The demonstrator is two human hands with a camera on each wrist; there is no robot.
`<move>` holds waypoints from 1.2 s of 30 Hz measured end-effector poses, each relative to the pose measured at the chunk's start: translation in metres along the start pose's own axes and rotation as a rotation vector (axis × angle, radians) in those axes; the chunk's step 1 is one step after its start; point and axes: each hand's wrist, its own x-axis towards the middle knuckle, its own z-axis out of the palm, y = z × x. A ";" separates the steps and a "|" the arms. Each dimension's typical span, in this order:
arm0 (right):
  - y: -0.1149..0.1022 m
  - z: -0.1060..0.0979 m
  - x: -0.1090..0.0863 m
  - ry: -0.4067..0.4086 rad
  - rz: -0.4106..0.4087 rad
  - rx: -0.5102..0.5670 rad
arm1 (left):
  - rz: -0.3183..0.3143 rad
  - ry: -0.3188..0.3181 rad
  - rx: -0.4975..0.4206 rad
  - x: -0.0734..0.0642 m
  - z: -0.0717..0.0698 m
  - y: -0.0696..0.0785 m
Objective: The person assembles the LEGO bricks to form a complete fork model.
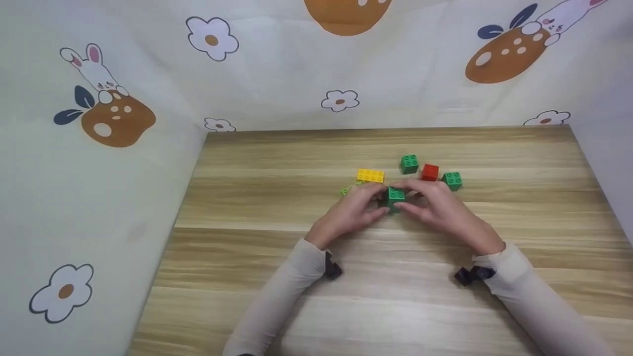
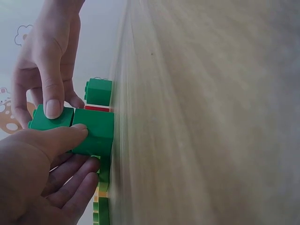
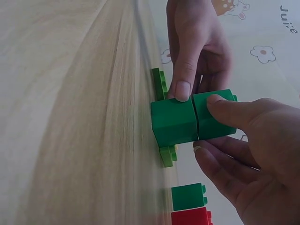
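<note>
Two green toy building bricks stand one on top of the other in front of the person. My left hand (image 1: pixel 348 210) pinches the lower green brick (image 3: pixel 173 123), its thumb lying along the side. With thumb and fingers, my right hand (image 1: pixel 442 207) holds the upper green brick (image 1: pixel 396 194). A thin dark seam shows between the two bricks in both wrist views; whether they are fully pressed together I cannot tell. Just beyond the left hand lie a yellow brick (image 1: pixel 370 175) and a light green piece (image 1: pixel 345 191), the latter partly hidden by that hand.
Beyond the right hand stand a green brick (image 1: pixel 409 164), a red brick (image 1: pixel 429 172) and another green brick (image 1: pixel 452 181). The wood-grain table (image 1: pixel 257 198) meets a patterned cloth backdrop (image 1: pixel 277 74) at the back and sides.
</note>
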 end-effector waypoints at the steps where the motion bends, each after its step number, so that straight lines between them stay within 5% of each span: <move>1: 0.000 0.000 0.000 0.001 -0.002 0.001 | 0.000 0.000 -0.001 0.000 0.000 0.000; 36: -0.001 -0.003 0.003 0.005 0.017 -0.006 | 0.004 0.018 -0.021 0.001 0.002 0.001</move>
